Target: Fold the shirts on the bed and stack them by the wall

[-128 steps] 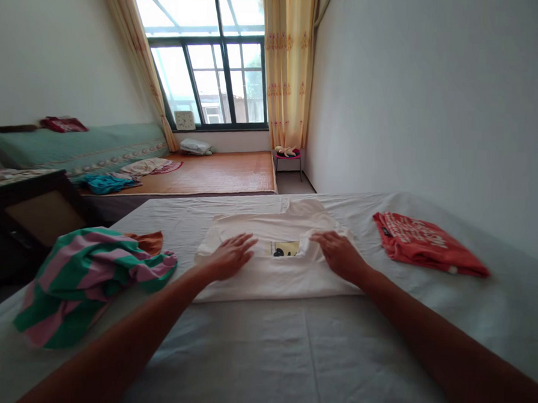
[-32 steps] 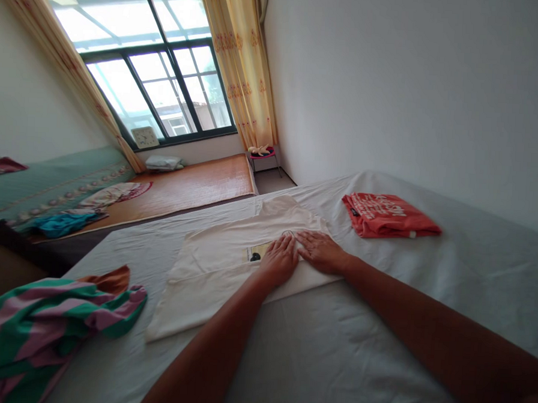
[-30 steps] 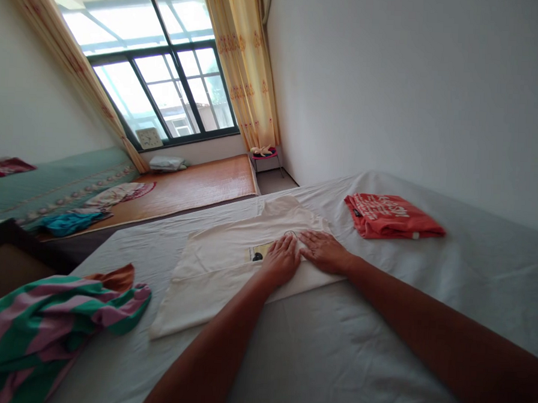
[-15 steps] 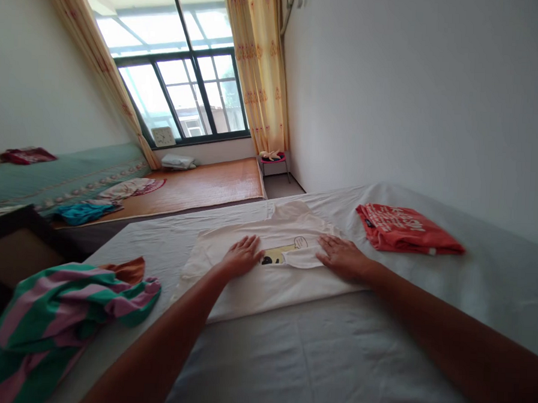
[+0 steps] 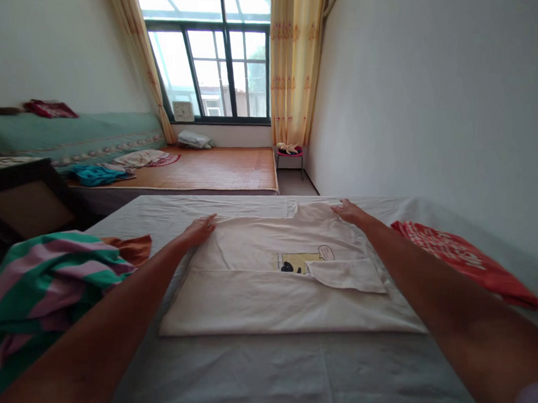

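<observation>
A white T-shirt (image 5: 264,297) with a small yellow and black print lies flat on the bed, its near part and one sleeve folded over. My left hand (image 5: 199,228) sits at the shirt's far left corner with fingers bent over the edge; I cannot tell whether it grips the cloth. Stretched out flat, my right hand (image 5: 347,210) rests on the far right edge near the collar. Both arms reach across the bed on either side of the shirt.
A folded red shirt (image 5: 464,260) lies to the right, partly behind my right arm. A crumpled green and pink striped garment (image 5: 43,280) over an orange cloth (image 5: 131,248) lies at the left. The white bed sheet (image 5: 260,375) runs to a wall on the right. Another bed and a dark cabinet (image 5: 21,200) stand beyond.
Both hands have left the middle of the shirt and moved apart to its far edge, left to the left corner, right to near the collar. My view has levelled.
</observation>
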